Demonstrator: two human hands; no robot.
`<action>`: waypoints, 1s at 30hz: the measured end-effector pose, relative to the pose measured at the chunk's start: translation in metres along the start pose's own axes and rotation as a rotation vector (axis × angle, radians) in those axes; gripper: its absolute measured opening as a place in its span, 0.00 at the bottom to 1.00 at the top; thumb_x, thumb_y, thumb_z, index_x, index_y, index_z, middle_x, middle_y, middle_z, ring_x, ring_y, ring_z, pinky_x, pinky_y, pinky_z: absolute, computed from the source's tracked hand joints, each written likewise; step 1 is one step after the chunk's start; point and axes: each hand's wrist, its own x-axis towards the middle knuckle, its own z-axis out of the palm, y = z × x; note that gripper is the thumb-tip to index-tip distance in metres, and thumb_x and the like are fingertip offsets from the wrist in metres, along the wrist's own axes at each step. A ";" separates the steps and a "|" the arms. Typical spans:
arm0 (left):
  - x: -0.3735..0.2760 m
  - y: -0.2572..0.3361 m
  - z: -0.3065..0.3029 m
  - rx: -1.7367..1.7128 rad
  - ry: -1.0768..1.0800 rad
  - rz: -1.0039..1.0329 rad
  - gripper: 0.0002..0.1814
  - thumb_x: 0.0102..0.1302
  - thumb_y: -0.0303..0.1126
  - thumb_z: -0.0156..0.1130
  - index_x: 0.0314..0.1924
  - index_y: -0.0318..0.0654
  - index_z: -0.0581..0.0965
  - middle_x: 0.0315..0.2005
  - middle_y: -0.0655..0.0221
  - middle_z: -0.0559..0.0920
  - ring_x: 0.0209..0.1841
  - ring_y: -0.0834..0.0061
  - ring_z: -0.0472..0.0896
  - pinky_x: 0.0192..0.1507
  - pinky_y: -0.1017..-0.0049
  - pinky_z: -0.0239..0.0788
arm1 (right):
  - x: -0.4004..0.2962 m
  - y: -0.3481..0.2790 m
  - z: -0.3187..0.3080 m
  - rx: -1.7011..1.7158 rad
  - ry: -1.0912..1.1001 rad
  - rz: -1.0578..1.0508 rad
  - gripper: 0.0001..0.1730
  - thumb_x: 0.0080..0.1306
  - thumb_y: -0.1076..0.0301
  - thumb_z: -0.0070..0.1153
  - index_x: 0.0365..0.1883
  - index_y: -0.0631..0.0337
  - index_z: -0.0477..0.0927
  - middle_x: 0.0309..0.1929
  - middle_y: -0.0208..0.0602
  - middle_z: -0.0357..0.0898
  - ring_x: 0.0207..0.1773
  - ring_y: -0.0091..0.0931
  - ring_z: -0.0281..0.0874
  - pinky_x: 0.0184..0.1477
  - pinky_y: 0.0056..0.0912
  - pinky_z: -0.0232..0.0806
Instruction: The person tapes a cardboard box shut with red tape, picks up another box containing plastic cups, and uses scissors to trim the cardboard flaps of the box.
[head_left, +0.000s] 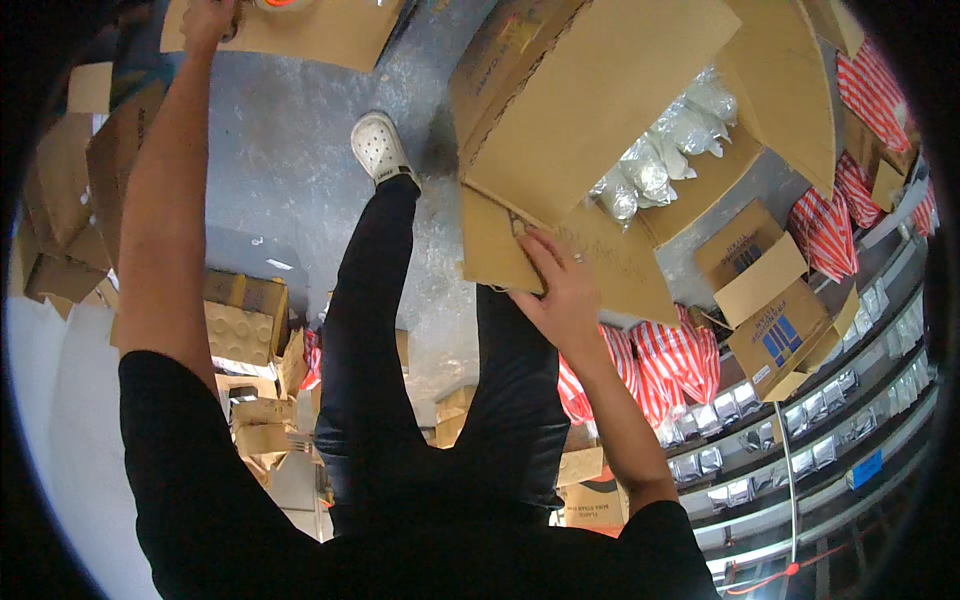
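Observation:
An open cardboard box (495, 90) stands in front of me on the right, its large flap (600, 97) raised. Clear plastic-wrapped items (649, 169) show inside it. My right hand (559, 289) is at the near flap (495, 244), which bears handwriting; its fingers lie on the cardboard and the thumb is at the edge. My left hand (206, 22) reaches far forward to the top edge of the view, over a cardboard surface (315, 34). A dark object shows beside its fingers, partly cut off. Close by is a round thing with an orange centre (281, 3), perhaps a tape roll.
Red-and-white striped bags (679, 360) and smaller cardboard boxes (776, 334) stand at right. Racks with silver packets (795, 465) curve along the lower right. More cartons (244, 315) lie at left and behind. My shoe (379, 146) is on the grey floor (270, 150).

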 end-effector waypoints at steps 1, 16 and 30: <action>-0.007 0.008 0.000 -0.093 0.013 0.084 0.34 0.69 0.64 0.45 0.20 0.42 0.78 0.14 0.66 0.76 0.19 0.66 0.75 0.26 0.65 0.68 | 0.000 -0.004 -0.003 -0.074 -0.008 0.057 0.40 0.51 0.59 0.68 0.64 0.55 0.72 0.63 0.42 0.70 0.64 0.40 0.70 0.60 0.45 0.64; -0.387 0.130 -0.040 -1.013 -0.017 -0.381 0.20 0.66 0.33 0.60 0.55 0.32 0.68 0.36 0.63 0.84 0.37 0.73 0.84 0.40 0.72 0.75 | 0.088 0.007 -0.057 0.048 -0.481 -0.120 0.42 0.61 0.50 0.62 0.71 0.57 0.64 0.65 0.54 0.68 0.67 0.46 0.67 0.69 0.42 0.59; -0.535 0.390 0.041 -1.204 0.310 -0.765 0.20 0.73 0.45 0.55 0.39 0.30 0.73 0.24 0.58 0.83 0.29 0.62 0.84 0.35 0.64 0.72 | 0.076 0.021 -0.039 0.083 -0.327 -0.173 0.37 0.73 0.43 0.47 0.61 0.72 0.73 0.59 0.51 0.76 0.63 0.38 0.71 0.65 0.35 0.60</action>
